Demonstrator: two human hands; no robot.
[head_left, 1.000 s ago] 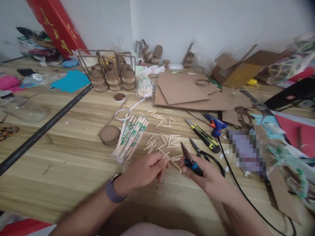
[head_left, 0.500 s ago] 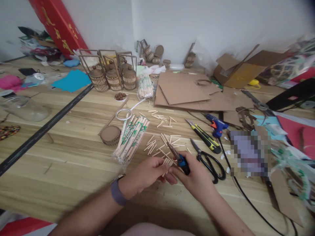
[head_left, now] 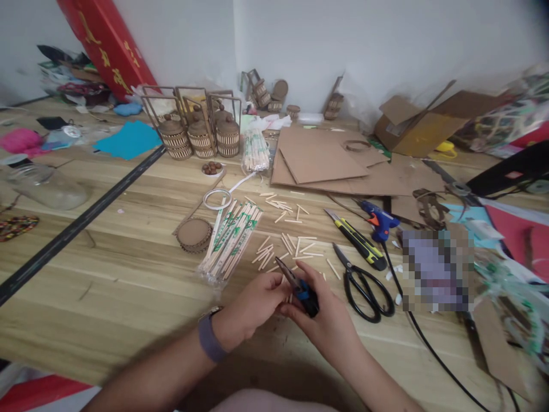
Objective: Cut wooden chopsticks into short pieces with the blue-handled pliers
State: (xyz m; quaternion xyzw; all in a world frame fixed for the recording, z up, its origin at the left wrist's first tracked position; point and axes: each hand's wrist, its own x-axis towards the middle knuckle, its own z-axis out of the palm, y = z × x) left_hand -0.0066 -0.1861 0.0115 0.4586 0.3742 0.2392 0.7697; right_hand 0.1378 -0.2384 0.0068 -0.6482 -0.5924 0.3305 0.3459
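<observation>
My right hand [head_left: 332,315] is wrapped around a pair of pliers [head_left: 303,293] with blue-and-black handles, its narrow metal jaws pointing up and to the left. Close against it, my left hand [head_left: 253,304] pinches short wooden sticks [head_left: 290,297], now mostly hidden behind the fingers and the pliers. Just beyond both hands, several loose cut sticks [head_left: 266,252] lie scattered on the wooden table. Left of these is a plastic pack of paper-wrapped chopsticks [head_left: 231,240]. A round cardboard disc [head_left: 194,236] with a dark braided edge lies beside the pack.
To the right lie black scissors [head_left: 364,286], a yellow-and-black utility knife [head_left: 358,240] and a blue glue gun [head_left: 380,220] with its cable. Farther back are cardboard sheets [head_left: 321,157], a small dish of brown beads [head_left: 212,168] and several handled miniature baskets [head_left: 199,137].
My right hand has turned the pliers and brought them slightly left, over the sticks in my left hand. Those sticks showed plainly before and are now mostly covered.
</observation>
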